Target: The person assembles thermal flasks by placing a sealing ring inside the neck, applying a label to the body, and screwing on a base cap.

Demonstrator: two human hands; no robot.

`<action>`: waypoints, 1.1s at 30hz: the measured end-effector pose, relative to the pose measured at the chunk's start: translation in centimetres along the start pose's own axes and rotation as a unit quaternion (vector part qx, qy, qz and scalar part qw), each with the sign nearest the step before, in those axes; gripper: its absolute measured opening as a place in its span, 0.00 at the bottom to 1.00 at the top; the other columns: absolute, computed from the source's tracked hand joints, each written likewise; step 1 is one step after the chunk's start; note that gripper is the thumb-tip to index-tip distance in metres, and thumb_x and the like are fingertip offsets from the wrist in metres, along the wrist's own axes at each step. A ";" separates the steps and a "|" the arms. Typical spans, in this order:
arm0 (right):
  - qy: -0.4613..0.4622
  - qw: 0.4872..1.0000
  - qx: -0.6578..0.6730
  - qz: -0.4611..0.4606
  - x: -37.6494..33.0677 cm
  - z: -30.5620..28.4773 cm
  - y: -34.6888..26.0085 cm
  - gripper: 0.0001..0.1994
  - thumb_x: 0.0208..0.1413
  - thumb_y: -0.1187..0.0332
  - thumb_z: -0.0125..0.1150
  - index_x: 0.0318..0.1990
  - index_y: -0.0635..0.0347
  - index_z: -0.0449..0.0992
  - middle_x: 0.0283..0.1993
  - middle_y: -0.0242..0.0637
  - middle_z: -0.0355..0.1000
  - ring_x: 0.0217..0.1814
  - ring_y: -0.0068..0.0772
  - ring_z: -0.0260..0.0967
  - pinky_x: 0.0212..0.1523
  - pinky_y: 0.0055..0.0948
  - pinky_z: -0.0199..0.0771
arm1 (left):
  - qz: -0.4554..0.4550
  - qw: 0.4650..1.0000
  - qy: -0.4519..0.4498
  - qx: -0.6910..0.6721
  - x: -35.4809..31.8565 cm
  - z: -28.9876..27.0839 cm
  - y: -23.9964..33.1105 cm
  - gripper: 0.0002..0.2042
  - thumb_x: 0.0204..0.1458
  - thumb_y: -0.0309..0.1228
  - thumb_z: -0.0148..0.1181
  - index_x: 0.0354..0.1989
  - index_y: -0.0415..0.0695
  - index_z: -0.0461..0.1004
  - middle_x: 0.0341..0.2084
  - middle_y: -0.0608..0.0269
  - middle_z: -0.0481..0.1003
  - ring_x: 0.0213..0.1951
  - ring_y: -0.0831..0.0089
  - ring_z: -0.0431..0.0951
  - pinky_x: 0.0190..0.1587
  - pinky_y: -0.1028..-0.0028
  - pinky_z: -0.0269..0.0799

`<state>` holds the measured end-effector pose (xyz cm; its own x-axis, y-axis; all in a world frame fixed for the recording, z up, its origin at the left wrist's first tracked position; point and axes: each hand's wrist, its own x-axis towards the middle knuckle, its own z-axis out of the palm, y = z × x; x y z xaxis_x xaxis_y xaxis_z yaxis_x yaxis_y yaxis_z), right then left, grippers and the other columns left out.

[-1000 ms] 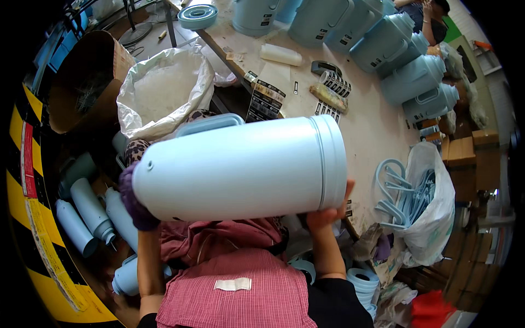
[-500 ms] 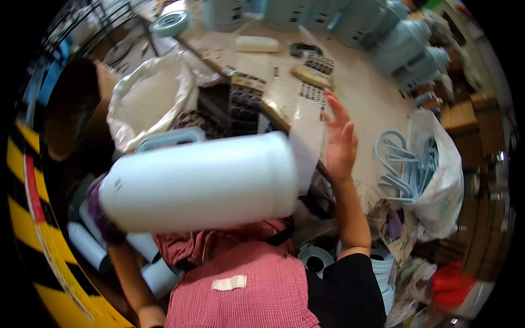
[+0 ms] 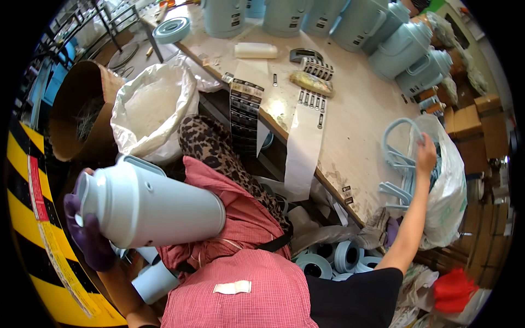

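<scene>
My left hand (image 3: 90,232), in a purple glove, is closed round the top end of a light blue thermos jug (image 3: 169,208). The jug lies tilted on its side over my lap, its base toward the right and its side handle (image 3: 143,165) uppermost. At the table's right edge, the bare fingers of my right hand (image 3: 426,157) are closed on a curved light blue handle (image 3: 385,143). More such handles (image 3: 396,192) stick out of a white plastic bag (image 3: 445,194) beside that hand.
Several light blue jugs (image 3: 353,27) stand along the table's (image 3: 361,115) far side. Label strips (image 3: 246,106) hang over its near edge. Left are a white sack (image 3: 123,117) and a cardboard drum (image 3: 65,131). Light blue rings (image 3: 314,265) lie below the table.
My right hand has gone from above the table to the bag at right and closed on a handle. The jug has lowered leftward onto my lap, its side turned.
</scene>
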<state>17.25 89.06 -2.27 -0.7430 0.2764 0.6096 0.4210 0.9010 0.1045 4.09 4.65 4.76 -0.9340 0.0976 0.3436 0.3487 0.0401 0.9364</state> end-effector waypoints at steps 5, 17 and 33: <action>0.185 0.944 0.231 0.146 2.4 -4.8 -12.4 0.27 0.69 0.67 0.54 0.73 0.53 0.59 0.41 0.37 0.74 0.35 0.33 0.71 0.38 0.30 0.73 | 0.101 0.991 0.054 0.075 -0.8 1.1 1.3 0.23 0.54 0.49 0.57 0.52 0.48 0.67 0.58 0.42 0.70 0.62 0.51 0.69 0.63 0.50 0.68; -0.205 0.208 0.954 0.068 -3.6 -12.9 -59.0 0.30 0.73 0.63 0.47 0.78 0.53 0.46 0.34 0.29 0.58 0.15 0.11 0.48 0.11 0.16 0.51 | 0.164 0.929 -0.003 0.330 -7.0 4.2 1.0 0.32 0.43 0.47 0.78 0.44 0.58 0.55 0.51 0.52 0.76 0.59 0.45 0.74 0.76 0.43 0.32; -0.374 0.328 0.862 0.096 -7.1 -13.4 -57.4 0.30 0.73 0.66 0.46 0.77 0.60 0.46 0.33 0.29 0.60 0.17 0.14 0.49 0.17 0.17 0.51 | -0.264 0.935 0.023 -0.234 -6.3 2.3 0.0 0.22 0.47 0.35 0.60 0.52 0.40 0.72 0.55 0.54 0.72 0.46 0.74 0.72 0.53 0.76 0.68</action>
<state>5.35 30.86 -2.03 -0.9802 -0.1930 0.0442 0.0563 -0.4858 -0.8723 10.14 6.35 2.47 -0.9725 0.1439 -0.1832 -0.2246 -0.3704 0.9013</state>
